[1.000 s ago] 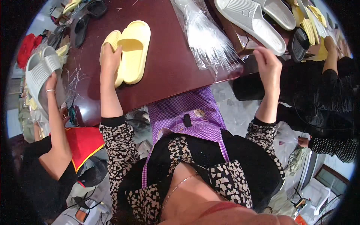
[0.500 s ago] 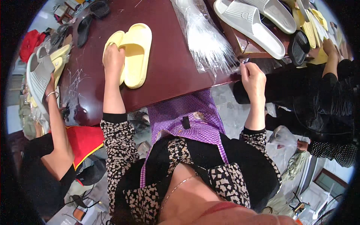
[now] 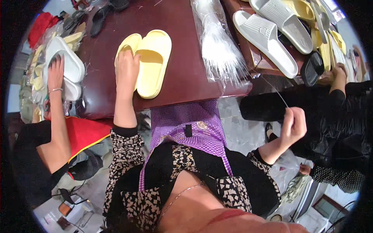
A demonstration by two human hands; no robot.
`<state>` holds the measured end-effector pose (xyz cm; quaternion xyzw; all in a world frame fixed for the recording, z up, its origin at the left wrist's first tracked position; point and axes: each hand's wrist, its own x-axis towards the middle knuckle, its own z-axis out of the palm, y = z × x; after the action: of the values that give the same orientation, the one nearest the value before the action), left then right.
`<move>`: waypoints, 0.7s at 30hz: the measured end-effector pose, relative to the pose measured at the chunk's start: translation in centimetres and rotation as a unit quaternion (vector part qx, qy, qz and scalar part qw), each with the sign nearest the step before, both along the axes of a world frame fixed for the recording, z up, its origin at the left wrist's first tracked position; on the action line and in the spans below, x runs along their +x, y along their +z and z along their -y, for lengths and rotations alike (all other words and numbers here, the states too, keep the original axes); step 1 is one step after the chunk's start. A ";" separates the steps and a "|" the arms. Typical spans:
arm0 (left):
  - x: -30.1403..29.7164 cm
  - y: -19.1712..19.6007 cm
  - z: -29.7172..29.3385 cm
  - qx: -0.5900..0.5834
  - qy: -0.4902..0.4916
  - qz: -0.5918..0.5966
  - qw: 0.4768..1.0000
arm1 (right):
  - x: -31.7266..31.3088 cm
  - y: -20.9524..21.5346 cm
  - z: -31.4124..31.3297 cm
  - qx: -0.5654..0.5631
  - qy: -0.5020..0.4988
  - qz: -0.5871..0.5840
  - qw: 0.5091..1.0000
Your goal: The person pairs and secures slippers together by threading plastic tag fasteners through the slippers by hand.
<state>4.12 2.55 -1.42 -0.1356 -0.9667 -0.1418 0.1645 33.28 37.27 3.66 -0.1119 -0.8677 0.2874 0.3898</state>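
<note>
Nearest the wearer, the right hand [image 3: 293,126] is raised off the table edge, its fingers pinched shut on a thin clear plastic strand [image 3: 274,88] that runs up toward the bundle of strands [image 3: 219,46] in its transparent bag. The strand appears light, springy and slippery, so it is probably best gripped near its end between thumb and forefinger, as here. Farther out, the left hand [image 3: 127,70] lies flat with fingers extended on a pair of yellow slippers [image 3: 149,58], pressing them against the dark red table [image 3: 182,83] without closing round them. The slippers look like soft, light foam, likely to flex under pressure; the strap or the sole edge offers the surest hold. Beyond, grey slippers [image 3: 272,33] lie at the right, and a co-worker's hand [image 3: 55,72] rests on white slippers [image 3: 66,66] at the left.
</note>
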 end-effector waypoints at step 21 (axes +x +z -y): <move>11.8 -0.2 -15.6 0.373 -0.527 0.122 0.754 | -1.3 1.6 1.5 -0.400 0.452 -0.363 0.710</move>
<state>15.95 18.19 -1.63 -0.5327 -0.6250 -0.5703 -0.0183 31.94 35.73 5.24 0.2607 -0.4100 0.7681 0.4170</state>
